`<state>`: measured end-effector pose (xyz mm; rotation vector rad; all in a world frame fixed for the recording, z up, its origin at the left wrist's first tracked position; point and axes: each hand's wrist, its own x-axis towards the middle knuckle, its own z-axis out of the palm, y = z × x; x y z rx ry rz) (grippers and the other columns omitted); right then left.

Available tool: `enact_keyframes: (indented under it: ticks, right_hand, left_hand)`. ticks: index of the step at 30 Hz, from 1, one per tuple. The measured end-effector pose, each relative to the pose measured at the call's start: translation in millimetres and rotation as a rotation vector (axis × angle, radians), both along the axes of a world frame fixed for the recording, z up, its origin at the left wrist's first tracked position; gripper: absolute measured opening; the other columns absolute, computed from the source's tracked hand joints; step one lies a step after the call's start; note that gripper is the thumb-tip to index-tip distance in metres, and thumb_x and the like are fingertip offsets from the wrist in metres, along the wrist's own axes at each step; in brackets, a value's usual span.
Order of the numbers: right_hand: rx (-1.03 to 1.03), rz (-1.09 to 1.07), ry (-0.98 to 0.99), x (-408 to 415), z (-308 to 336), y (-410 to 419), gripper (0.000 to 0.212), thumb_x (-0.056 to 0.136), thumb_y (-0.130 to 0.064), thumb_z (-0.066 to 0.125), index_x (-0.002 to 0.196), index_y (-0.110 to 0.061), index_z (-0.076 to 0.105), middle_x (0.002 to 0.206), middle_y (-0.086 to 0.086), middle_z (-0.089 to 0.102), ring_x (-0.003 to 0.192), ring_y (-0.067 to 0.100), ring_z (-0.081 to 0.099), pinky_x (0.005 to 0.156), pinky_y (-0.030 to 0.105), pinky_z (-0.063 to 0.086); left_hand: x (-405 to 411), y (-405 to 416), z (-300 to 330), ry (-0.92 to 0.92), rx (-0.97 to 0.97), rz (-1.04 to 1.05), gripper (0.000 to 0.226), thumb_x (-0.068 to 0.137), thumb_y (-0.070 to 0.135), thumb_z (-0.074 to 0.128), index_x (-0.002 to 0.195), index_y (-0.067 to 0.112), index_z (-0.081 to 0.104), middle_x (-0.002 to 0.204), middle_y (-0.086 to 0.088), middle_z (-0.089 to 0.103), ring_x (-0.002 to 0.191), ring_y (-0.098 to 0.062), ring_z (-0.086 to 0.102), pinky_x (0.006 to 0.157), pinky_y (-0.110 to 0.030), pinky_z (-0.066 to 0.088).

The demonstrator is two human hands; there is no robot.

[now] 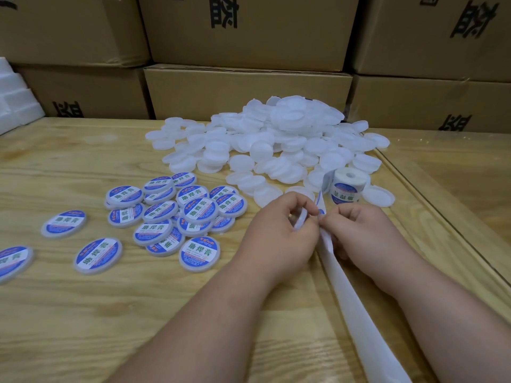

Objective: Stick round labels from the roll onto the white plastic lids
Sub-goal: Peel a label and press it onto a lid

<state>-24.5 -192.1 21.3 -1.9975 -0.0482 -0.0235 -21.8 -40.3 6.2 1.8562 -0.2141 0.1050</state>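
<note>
A big heap of plain white plastic lids [276, 142] covers the table's far middle. Several lids with blue and white round labels [177, 217] lie spread at the left. The label roll [349, 186] stands upright at the heap's near right edge, and its strip runs down to my hands. My left hand [279, 233] grips a white lid [300, 219] on edge. My right hand [359, 230] pinches the backing strip [356, 299] right beside that lid, where a label edge shows. The empty strip trails toward the frame's bottom.
Stacked brown cardboard boxes [249, 89] form a wall behind the wooden table [83, 313]. White foam blocks [16, 100] sit at the far left. A table edge or seam [442, 225] runs diagonally on the right.
</note>
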Motion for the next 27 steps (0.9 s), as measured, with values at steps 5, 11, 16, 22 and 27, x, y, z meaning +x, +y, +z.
enact_keyframes:
  ticks: [5,11,16,22,27]
  right_hand:
    - [0.118,-0.009,0.026,-0.2,0.8,0.9,0.024,0.076,-0.033,0.059,0.059,-0.016,0.06,0.051,-0.001,0.049,0.047,0.015,0.041,0.047,0.025,0.033]
    - [0.17,0.052,0.0,-3.0,2.3,1.7,0.027,0.076,-0.034,0.057,0.062,-0.011,0.056,0.055,-0.001,0.042,0.05,0.013,0.038,0.05,0.027,0.03]
    - [0.219,0.132,-0.008,-4.9,3.4,2.2,0.008,0.075,-0.028,0.061,0.068,-0.025,0.065,0.057,-0.001,0.049,0.05,0.01,0.042,0.045,0.018,0.035]
    - [0.281,0.144,-0.034,-4.7,0.0,3.6,0.012,0.076,-0.02,0.061,0.081,-0.03,0.066,0.075,0.014,0.048,0.07,0.026,0.037,0.067,0.039,0.031]
    - [0.28,0.142,-0.081,-1.7,-4.6,3.3,0.013,0.075,-0.023,0.066,0.088,-0.023,0.064,0.076,0.009,0.057,0.073,0.024,0.047,0.07,0.038,0.039]
  left_hand:
    - [-1.8,-0.2,1.6,-0.009,-0.025,-0.083,0.015,0.081,0.036,0.064,0.093,0.043,0.061,0.087,0.014,0.067,0.063,-0.002,0.058,0.063,-0.023,0.049]
    - [-1.9,-0.7,1.6,0.006,-0.025,-0.087,0.018,0.081,0.042,0.065,0.099,0.043,0.06,0.088,0.009,0.07,0.065,-0.005,0.061,0.064,-0.025,0.052]
    - [-1.0,1.1,1.1,0.003,-0.021,-0.055,0.017,0.09,0.03,0.064,0.102,0.041,0.061,0.089,0.01,0.071,0.067,-0.005,0.064,0.062,-0.022,0.052]
    - [-0.7,1.5,1.9,-0.005,-0.017,-0.042,0.017,0.092,0.026,0.063,0.103,0.04,0.061,0.087,0.01,0.071,0.064,-0.003,0.063,0.057,-0.015,0.047]
    - [-1.0,0.4,1.9,0.008,-0.031,-0.045,0.019,0.088,0.028,0.063,0.102,0.041,0.061,0.087,0.012,0.071,0.062,-0.003,0.063,0.057,-0.017,0.048]
